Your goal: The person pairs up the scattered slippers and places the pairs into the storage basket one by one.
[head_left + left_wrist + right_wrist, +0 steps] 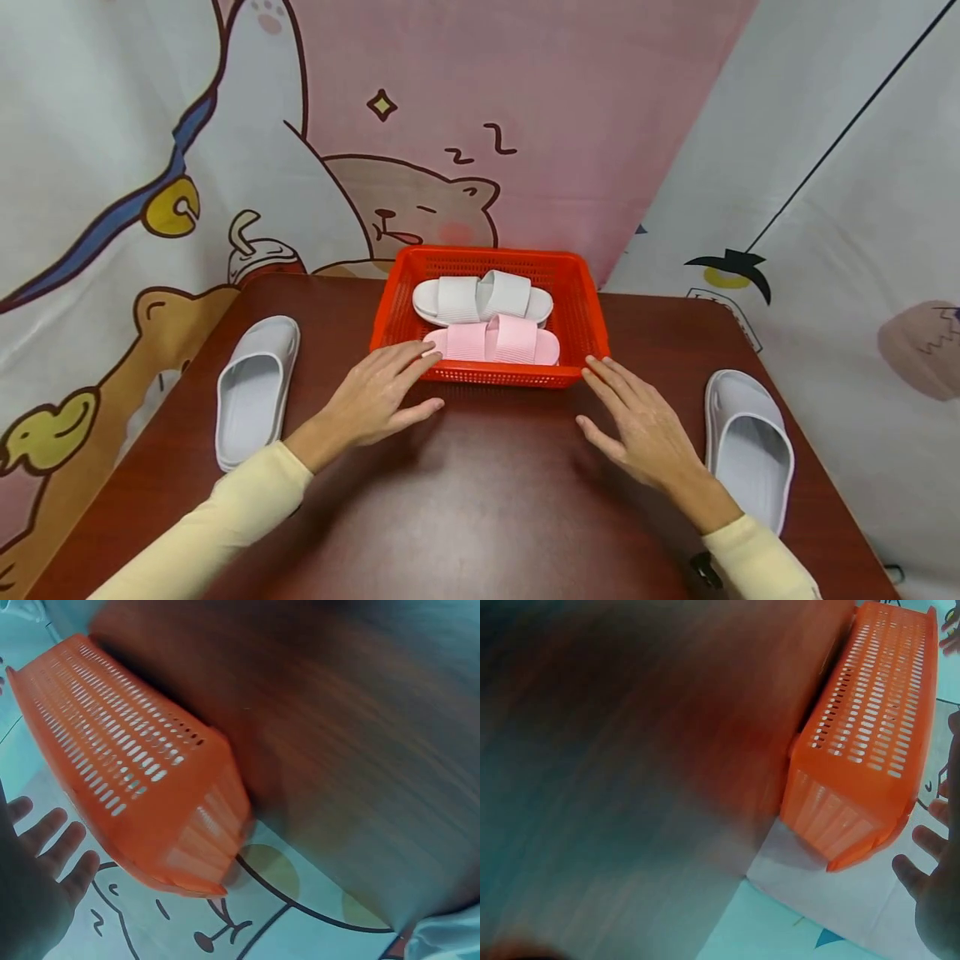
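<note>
A red plastic basket [497, 377] with slotted sides stands at the back of the table. White slide slippers [457, 300] lie in it, and pink slide slippers [517, 337] lie in front of those. My left hand [375, 396], fingers extended and thumb spread, hovers at the basket's front left corner. At the front right corner is my right hand [637, 421], its fingers also stretched out. Both wrist views show the basket [187, 817] from the side, near the left hand [45, 870] and right hand [934, 885]. Whether the fingertips touch its rim I cannot tell.
One grey closed-toe slipper [255, 392] lies on the brown table [480, 500] at the left. Another grey slipper [750, 446] lies near the right edge, beside my right forearm. A cartoon-printed curtain [570, 108] hangs behind the table.
</note>
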The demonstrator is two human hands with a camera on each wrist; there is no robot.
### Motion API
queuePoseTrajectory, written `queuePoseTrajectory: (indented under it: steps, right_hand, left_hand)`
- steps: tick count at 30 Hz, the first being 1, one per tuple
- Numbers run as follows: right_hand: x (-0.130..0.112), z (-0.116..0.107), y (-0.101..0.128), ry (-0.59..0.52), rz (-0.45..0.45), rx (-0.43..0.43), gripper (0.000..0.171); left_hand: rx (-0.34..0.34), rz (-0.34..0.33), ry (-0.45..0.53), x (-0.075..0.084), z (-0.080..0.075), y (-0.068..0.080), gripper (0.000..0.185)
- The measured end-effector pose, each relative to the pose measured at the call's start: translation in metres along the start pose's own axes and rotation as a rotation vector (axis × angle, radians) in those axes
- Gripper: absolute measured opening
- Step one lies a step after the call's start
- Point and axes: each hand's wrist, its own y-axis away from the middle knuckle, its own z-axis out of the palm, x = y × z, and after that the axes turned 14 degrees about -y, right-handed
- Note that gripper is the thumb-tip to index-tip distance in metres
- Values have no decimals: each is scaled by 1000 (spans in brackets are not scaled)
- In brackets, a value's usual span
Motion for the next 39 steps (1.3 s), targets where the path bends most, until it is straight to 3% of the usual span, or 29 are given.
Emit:
queuePoseTrajectory:
  steps: [7,14,28,35,39]
  right_hand:
    - [6,-3,11,19,16,5,70]
    - [8,-5,19,25,48,15,69]
    - [13,-16,35,21,63,115,65]
    - [23,-23,35,19,2,177,62]
    - [27,-32,40,33,77,171,62]
  left_hand:
    - [-16,-7,-27,-4,-3,17,69]
    - [21,-3,-15,-9,0,23,56]
    - [33,-79,-30,-29,-5,49,61]
    - [27,-127,-34,-45,-7,58,69]
    - [41,-158,-25,-54,-4,66,67]
